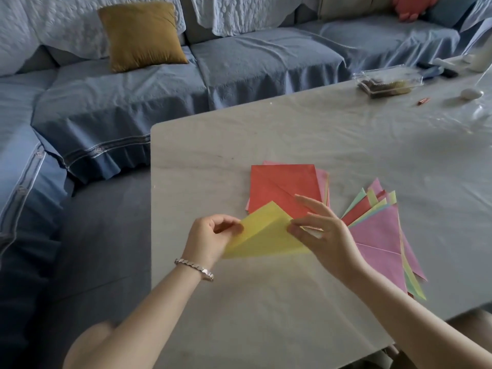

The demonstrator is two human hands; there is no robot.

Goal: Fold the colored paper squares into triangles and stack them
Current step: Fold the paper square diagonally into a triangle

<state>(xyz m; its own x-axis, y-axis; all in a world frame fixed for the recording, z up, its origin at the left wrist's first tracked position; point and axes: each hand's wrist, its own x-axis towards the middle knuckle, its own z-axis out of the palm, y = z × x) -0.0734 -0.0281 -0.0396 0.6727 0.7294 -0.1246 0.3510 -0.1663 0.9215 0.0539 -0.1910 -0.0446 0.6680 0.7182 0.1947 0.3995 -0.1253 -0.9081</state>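
Yellow paper (266, 235) spanning between both grips, left hand (210, 235) pinching one corner, right hand (324, 233) pinching opposite

**What the view is hiding**

The right hand (323, 233) is covering the right corner of the yellow paper (263, 233) and part of the red sheet (282, 190), which is hiding all but the edges of the squares beneath it. The pink triangle (378, 235) is burying most of the fanned stack. At upper right, the clear box (387, 81) is blurring its dark contents, and the frame edge is cutting off white objects.
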